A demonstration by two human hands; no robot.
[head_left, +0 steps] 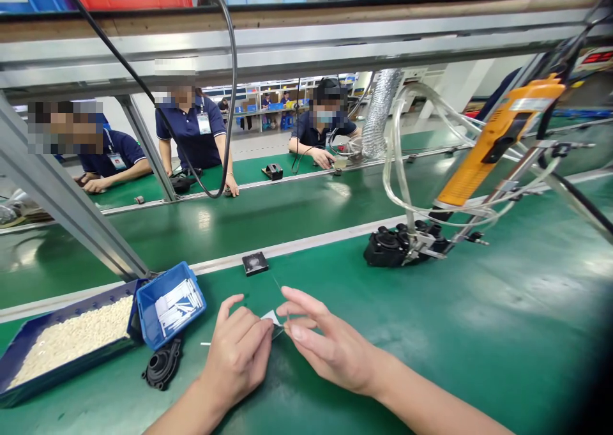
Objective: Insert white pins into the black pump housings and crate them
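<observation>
Over the green bench, my left hand is closed in a pinch on a small white piece that looks like paper or film. My right hand meets it from the right, its thumb and fingers bent together around something thin and small. A fine, clear strand rises near its fingertips. To the left of my left hand, a short white stick shows; whether it is held or lies on the bench is unclear. A blue bin with white sticks and a black plastic housing stand further left.
A long dark-blue tray holds many small cream pieces. Beyond my hands lies a black block. At right, an orange-yellow tool with clear hoses stands over black parts. Co-workers sit across the line; a metal beam crosses above.
</observation>
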